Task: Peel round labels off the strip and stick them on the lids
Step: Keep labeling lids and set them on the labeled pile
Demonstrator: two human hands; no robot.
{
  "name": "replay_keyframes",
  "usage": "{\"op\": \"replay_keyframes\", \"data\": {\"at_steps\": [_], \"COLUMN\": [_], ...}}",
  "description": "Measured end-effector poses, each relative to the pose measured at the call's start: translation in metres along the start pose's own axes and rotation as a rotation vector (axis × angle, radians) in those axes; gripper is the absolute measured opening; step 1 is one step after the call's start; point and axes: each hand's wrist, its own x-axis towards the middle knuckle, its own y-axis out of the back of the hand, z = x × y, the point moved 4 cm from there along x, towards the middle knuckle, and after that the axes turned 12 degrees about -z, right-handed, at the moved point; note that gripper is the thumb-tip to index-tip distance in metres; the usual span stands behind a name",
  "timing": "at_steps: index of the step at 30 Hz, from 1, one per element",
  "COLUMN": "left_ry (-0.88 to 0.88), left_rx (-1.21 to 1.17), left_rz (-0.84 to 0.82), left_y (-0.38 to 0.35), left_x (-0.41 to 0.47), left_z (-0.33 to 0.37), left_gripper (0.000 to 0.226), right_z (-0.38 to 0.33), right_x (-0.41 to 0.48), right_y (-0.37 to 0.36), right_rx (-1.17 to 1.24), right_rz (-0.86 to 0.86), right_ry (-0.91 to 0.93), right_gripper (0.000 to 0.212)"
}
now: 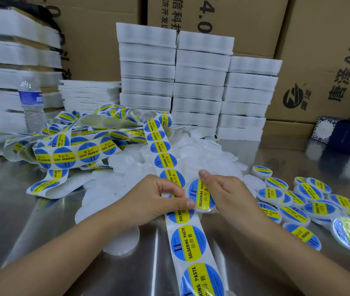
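A long white backing strip (188, 242) with round blue and yellow labels runs from the tangled heap at the back down to the bottom edge. My left hand (154, 197) pinches the strip at its middle, thumb on top. My right hand (227, 192) holds a clear round lid (200, 196) with a blue and yellow label on it, thumb pressing its upper edge. The lid sits just right of the strip, touching my left thumb tip. A pile of bare clear lids (204, 154) lies behind my hands.
Several labelled lids (310, 201) are spread on the steel table (31, 221) at the right. A tangle of label strip (78, 144) and a water bottle (32, 105) stand at the left. White foam stacks (197, 82) and cardboard boxes (319, 60) line the back.
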Motion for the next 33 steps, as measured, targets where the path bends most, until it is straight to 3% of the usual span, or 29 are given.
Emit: {"op": "replay_keyframes", "data": {"at_steps": [5, 7, 9, 11, 17, 20, 24, 29, 31, 33], "left_ry": [0.115, 0.147, 0.162, 0.168, 0.158, 0.163, 0.184, 0.170, 0.167, 0.174], "left_rx": [-0.081, -0.114, -0.114, -0.101, -0.019, -0.037, -0.029, -0.072, -0.137, -0.167], "left_rz": [0.071, 0.132, 0.155, 0.140, 0.101, 0.101, 0.106, 0.124, 0.134, 0.152], "left_y": [0.004, 0.007, 0.008, 0.007, 0.006, 0.005, 0.006, 0.004, 0.005, 0.006], "left_x": [0.000, 0.001, 0.000, 0.000, 0.000, 0.000, 0.000, 0.001, 0.002, 0.002], "left_z": [-0.004, -0.004, -0.003, -0.004, -0.003, -0.002, -0.003, -0.004, -0.004, -0.005], "left_gripper": [0.012, 0.014, 0.013, 0.013, 0.022, 0.022, 0.012, 0.020, 0.029, 0.019], "right_z": [-0.003, -0.002, -0.002, -0.003, -0.007, -0.008, -0.009, -0.009, -0.005, 0.004], "right_x": [-0.001, -0.001, -0.002, -0.002, -0.001, -0.003, -0.006, -0.005, -0.004, -0.002], "right_y": [0.007, 0.007, 0.006, 0.004, 0.015, 0.017, 0.004, 0.012, 0.028, 0.046], "right_rx": [-0.029, -0.045, -0.143, -0.232, -0.227, -0.180, -0.313, -0.471, -0.578, -0.676], "right_rz": [0.041, -0.016, -0.063, -0.065, -0.020, -0.055, -0.078, 0.033, 0.109, 0.165], "right_ry": [0.074, 0.122, 0.177, 0.226, 0.251, 0.266, 0.310, 0.183, 0.055, -0.116], "right_gripper": [0.054, 0.038, 0.064, 0.071, 0.025, 0.043, 0.066, 0.072, 0.073, 0.069]}}
